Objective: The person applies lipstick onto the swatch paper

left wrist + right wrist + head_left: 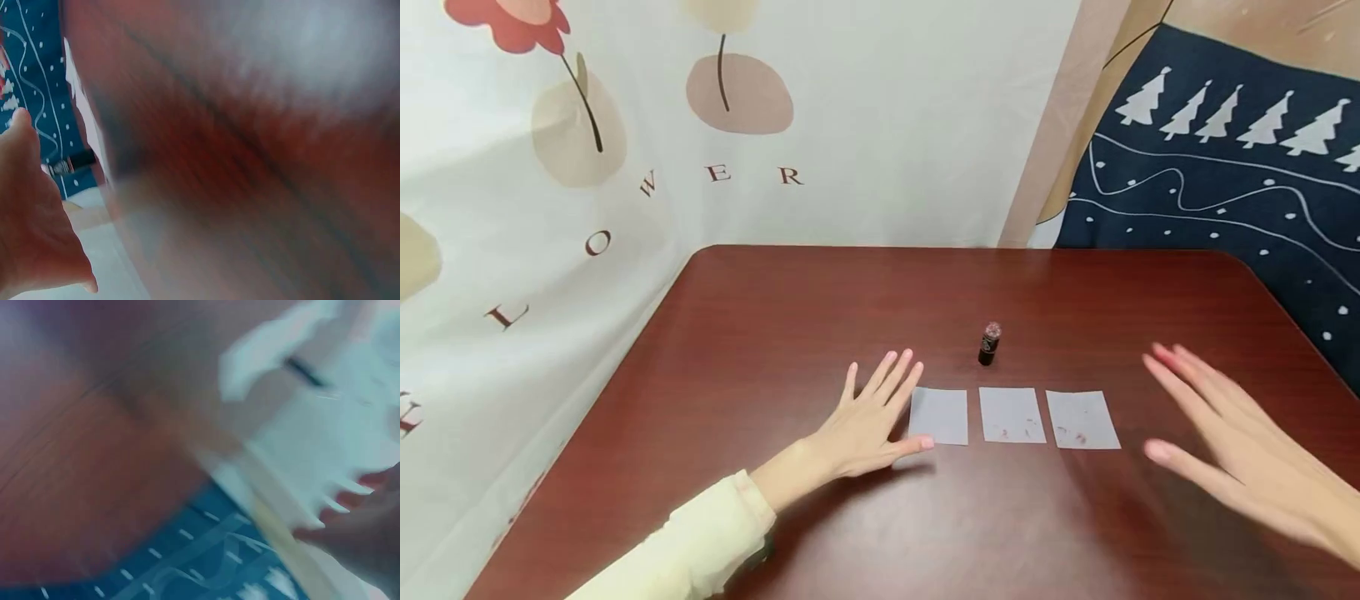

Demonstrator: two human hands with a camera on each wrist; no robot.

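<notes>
Three white paper squares lie in a row: the left one [942, 417] looks plain, while the middle one [1011, 414] and the right one [1082, 419] carry small reddish marks near their lower edges. Behind them stands a small black tube [988, 345] with a pinkish speckled top, upright on the table. My left hand [868, 429], fingers straight and spread, is beside the left paper, its thumb overlapping that paper's lower edge in the head view. Right of the papers, my right hand [1236, 446] holds nothing, fingers extended and thumb apart. The right wrist view is blurred.
A reddish-brown table [820, 308] with rounded corners bears everything. White cloth [887, 125] printed with flowers and letters hangs at the back and left. Dark blue cloth [1210, 179] with white trees hangs at the right.
</notes>
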